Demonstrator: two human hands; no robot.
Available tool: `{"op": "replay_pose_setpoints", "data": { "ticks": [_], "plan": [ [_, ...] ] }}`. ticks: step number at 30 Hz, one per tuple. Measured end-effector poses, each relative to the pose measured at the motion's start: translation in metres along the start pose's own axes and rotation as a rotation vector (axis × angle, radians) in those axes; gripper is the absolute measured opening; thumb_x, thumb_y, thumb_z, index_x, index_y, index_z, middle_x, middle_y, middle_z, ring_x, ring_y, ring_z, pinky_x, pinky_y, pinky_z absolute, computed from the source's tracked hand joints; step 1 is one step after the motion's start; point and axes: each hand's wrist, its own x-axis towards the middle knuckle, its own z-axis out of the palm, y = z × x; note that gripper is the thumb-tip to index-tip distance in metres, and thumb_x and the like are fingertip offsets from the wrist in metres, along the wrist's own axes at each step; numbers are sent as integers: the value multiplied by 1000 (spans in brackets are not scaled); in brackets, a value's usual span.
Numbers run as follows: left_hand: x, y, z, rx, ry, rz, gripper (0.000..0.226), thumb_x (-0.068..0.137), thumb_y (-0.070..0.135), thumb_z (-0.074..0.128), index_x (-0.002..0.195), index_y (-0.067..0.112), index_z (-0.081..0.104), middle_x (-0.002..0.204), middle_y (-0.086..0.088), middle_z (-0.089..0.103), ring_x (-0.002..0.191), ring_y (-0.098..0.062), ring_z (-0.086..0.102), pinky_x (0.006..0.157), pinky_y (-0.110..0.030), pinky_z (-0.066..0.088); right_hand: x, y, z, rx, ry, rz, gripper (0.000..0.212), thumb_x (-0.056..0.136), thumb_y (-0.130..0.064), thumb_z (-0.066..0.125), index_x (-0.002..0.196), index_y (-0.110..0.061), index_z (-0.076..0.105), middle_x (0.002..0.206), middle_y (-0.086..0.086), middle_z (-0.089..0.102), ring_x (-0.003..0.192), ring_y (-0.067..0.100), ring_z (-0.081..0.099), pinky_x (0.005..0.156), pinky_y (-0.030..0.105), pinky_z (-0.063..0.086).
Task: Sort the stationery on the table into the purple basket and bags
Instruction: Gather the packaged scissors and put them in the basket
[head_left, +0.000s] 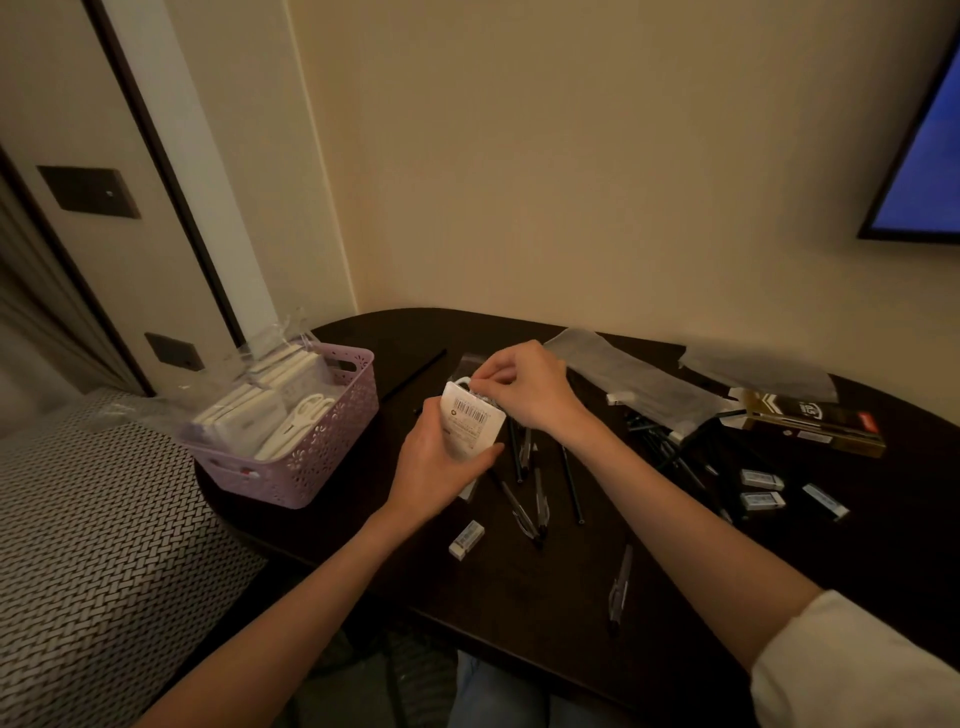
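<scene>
While your left hand (439, 462) grips the white barcoded packet (472, 421) from below, your right hand (524, 387) pinches its top edge at a clear bag (470, 366). The purple basket (317, 447) sits left of that grip; pens (524, 512) lie just beneath.

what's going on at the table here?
A person is sorting stationery at a dark table. The left hand grips a white packet with a barcode label, held up above the table, while the right hand pinches at its top edge, where a clear bag seems to sit. The purple basket to the left already holds bagged white items, scissors among them. Pens, erasers and a dark box lie loose on the table.
</scene>
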Motion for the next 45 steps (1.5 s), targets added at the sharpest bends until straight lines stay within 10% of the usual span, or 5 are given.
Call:
{"op": "replay_pose_setpoints", "data": {
  "ticks": [11, 17, 23, 30, 45],
  "plan": [
    [-5, -14, -6, -26, 72, -36, 64, 72, 39, 82, 116, 24, 39, 112, 13, 48, 105, -1, 50, 70, -10, 41, -2, 1, -1, 305, 35, -114, 14, 92, -10, 61, 102, -14, 70, 91, -6, 73, 90, -4, 66, 82, 12, 47],
    [-3, -13, -5, -45, 94, -74, 64, 69, 46, 82, 112, 26, 39, 110, 11, 53, 102, -4, 54, 71, -15, 46, 2, 3, 0, 202, 50, 62, 46, 80, -35, 75, 118, -13, 63, 108, -8, 59, 98, 6, 60, 78, 18, 47],
    [-1, -11, -8, -42, 46, -81, 69, 64, 44, 86, 113, 22, 43, 105, 14, 53, 95, 2, 53, 68, -12, 43, 4, 11, 5, 287, -94, 62, 11, 87, -15, 68, 93, -7, 74, 88, 6, 73, 82, 18, 71, 70, 31, 60],
    [4, -3, -33, -422, -123, -158, 21, 90, 26, 64, 110, 25, 61, 103, 10, 68, 100, -4, 66, 69, -15, 53, 7, 15, 2, 268, -147, -2, 11, 90, -13, 64, 94, -7, 72, 87, 7, 73, 81, 14, 70, 60, 17, 53],
    [16, 4, -57, -652, -107, -267, 14, 92, 10, 61, 106, 10, 65, 99, -10, 72, 94, -24, 71, 72, -39, 60, -7, 27, 8, 595, -242, 10, 21, 87, -11, 67, 109, -12, 67, 106, 8, 71, 98, 16, 69, 81, 35, 58]
  ]
}}
